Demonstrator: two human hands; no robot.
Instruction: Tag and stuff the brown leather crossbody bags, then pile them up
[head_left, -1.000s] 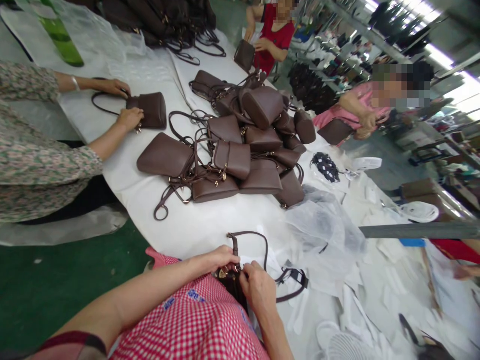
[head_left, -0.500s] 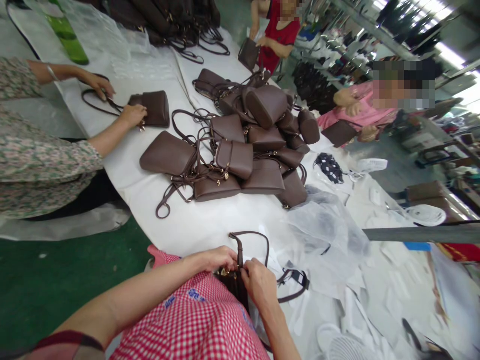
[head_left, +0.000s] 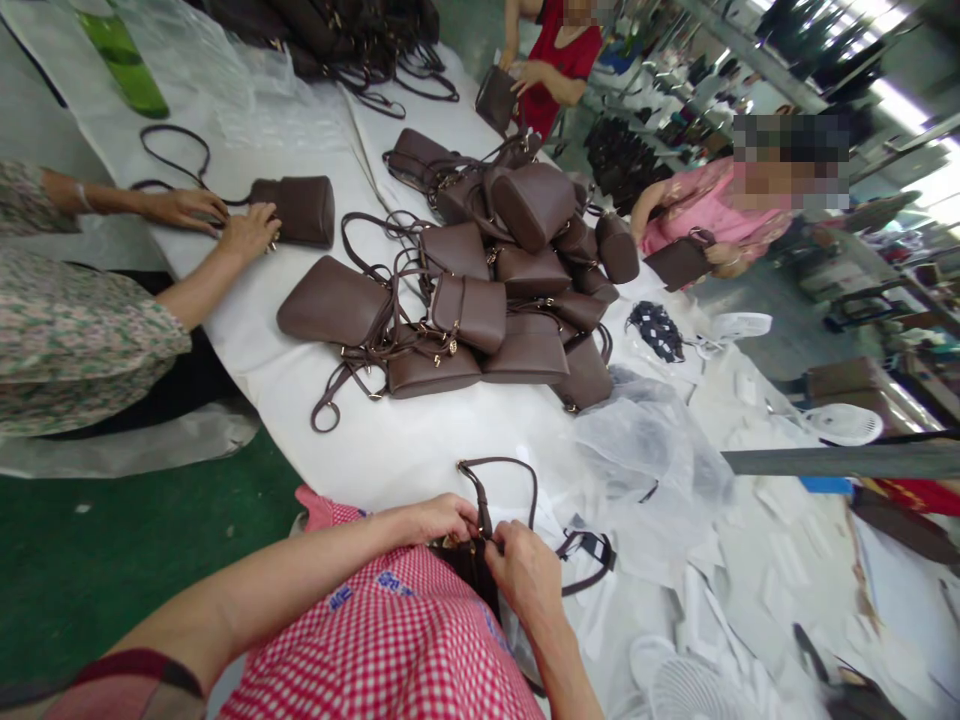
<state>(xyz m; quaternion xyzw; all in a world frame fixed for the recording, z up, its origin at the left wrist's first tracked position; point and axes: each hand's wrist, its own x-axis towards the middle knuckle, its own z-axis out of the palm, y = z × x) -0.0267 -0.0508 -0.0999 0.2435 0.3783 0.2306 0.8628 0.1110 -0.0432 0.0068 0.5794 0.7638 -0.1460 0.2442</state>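
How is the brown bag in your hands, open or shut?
Cannot tell: the left hand, the right hand and the checked cloth hide most of the bag.

**Glare above, softness at the edges**

The desk (head_left: 352, 440) is lit evenly and palely; glare is thrown by strip lights (head_left: 900, 108) at upper right. Detail is lost in the dark bag (head_left: 476, 568). The outer edges are stretched and blurred.

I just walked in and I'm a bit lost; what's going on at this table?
The left hand and right hand work at the strap of a dark bag; their exact grip is hidden. Beyond lies a pile of brown bags. A co-worker in a floral top handles another bag, and two more people across the table each hold one.
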